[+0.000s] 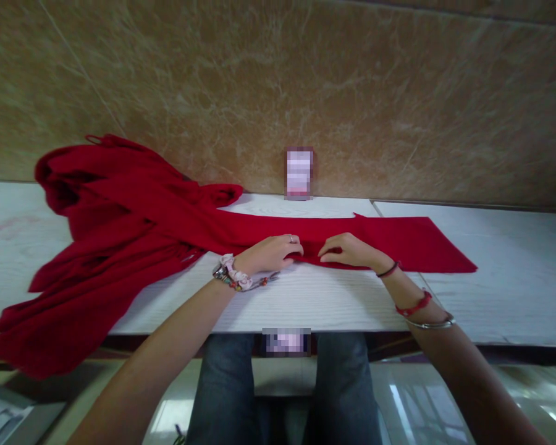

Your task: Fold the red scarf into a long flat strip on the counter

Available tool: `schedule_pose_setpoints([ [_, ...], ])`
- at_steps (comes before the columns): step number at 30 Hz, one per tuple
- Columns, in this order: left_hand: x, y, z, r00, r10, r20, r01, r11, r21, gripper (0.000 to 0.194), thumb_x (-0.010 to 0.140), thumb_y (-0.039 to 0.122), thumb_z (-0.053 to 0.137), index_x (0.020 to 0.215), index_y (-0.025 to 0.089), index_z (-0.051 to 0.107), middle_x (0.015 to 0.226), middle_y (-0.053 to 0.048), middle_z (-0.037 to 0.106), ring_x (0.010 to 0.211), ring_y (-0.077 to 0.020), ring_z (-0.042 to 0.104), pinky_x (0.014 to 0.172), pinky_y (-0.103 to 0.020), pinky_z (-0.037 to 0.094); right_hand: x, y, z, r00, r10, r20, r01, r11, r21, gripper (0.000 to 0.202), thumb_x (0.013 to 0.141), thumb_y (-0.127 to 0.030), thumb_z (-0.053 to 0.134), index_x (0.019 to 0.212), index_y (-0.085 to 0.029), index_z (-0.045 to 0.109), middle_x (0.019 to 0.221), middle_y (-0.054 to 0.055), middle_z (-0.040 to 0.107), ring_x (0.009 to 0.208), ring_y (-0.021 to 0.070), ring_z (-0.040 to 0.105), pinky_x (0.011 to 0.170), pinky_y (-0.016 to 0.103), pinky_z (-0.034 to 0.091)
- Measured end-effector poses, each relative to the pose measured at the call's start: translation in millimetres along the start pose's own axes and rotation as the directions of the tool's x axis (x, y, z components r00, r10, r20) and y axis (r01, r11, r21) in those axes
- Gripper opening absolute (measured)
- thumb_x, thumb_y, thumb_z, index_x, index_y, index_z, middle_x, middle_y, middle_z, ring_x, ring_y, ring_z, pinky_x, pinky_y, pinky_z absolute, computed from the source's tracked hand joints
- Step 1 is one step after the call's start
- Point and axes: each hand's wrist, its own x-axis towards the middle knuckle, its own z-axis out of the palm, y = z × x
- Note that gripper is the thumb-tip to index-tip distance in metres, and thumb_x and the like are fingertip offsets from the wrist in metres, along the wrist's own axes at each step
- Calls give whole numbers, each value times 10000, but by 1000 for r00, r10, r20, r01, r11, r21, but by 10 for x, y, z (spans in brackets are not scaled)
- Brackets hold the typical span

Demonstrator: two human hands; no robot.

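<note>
A long red cloth lies across the white table, its flat strip reaching right and its bulky, crumpled part heaped at the left, where it hangs over the front edge. My left hand is at the front edge of the strip, fingers closed on the fabric. Just to its right, my right hand pinches the same edge with thumb and fingers together. A small gap separates the two hands. Bracelets circle both wrists.
Behind the white table rises a brown marbled wall. A small blurred-out item leans or hangs against it. Below the front edge are my jeans-clad legs and, at lower left, a grey-white box.
</note>
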Motion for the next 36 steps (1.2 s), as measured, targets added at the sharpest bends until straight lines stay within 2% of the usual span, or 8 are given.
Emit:
schedule_pose_setpoints([
  [2,7,12,-3,1000,16,-1,-16,999,-30,247,837,104,493,1036,152,630,1064,-54,632,972,-149,588,886,-243,435,-12,73,-3,985,101,-138,-107,994,-35,193,868,-244,540,893,-172,718,903,56,724,815,153,650,761,260,478],
  [4,13,23,-24,1000,27,7,-27,999,-38,260,841,104,489,1049,163,633,1072,-43,644,980,-145,593,899,-245,432,-5,151,-16,937,206,-284,-242,965,-98,203,872,-205,519,907,-165,714,938,69,721,866,170,646,806,285,470],
  [6,17,44,-52,999,28,20,-27,999,-27,266,850,123,496,1069,185,634,1090,-30,651,990,-142,597,894,-245,436,48,204,-39,902,278,-329,-341,928,-151,212,874,-187,509,924,-147,711,962,86,715,889,175,642,830,289,462],
  [9,24,90,-74,999,15,34,-16,1000,22,265,855,156,515,1086,201,637,1110,-25,651,987,-147,602,851,-240,454,256,207,-75,916,329,-229,-383,886,-261,249,895,-204,480,972,-117,699,1003,112,701,933,171,629,858,267,444],
  [14,22,118,-71,999,30,22,-32,997,67,242,845,157,528,1047,195,656,1074,-22,665,942,-154,615,796,-238,465,763,112,-65,931,365,-17,-335,833,-439,256,896,-219,477,1050,-149,671,1085,92,677,1022,178,598,873,253,427],
  [18,7,91,-92,999,48,21,-48,998,28,231,827,136,533,1008,184,668,1040,-20,682,910,-148,627,801,-231,462,949,77,6,920,392,-7,-345,804,-485,242,884,-185,469,1010,-124,666,1060,139,669,999,221,611,817,286,456],
  [25,27,85,-84,998,46,30,-47,998,44,219,813,129,536,968,187,679,1030,-20,681,889,-151,628,767,-234,463,921,94,130,917,399,-29,-350,765,-540,325,936,-161,323,1130,-76,569,1129,187,601,1035,241,595,824,315,461],
  [36,32,94,-117,998,28,53,-28,1000,1,242,827,138,528,1007,187,681,1066,-17,676,928,-158,617,826,-254,460,922,176,148,934,351,-68,-335,792,-510,250,948,-215,374,1089,-131,563,1128,135,563,1015,202,570,772,268,458],
])
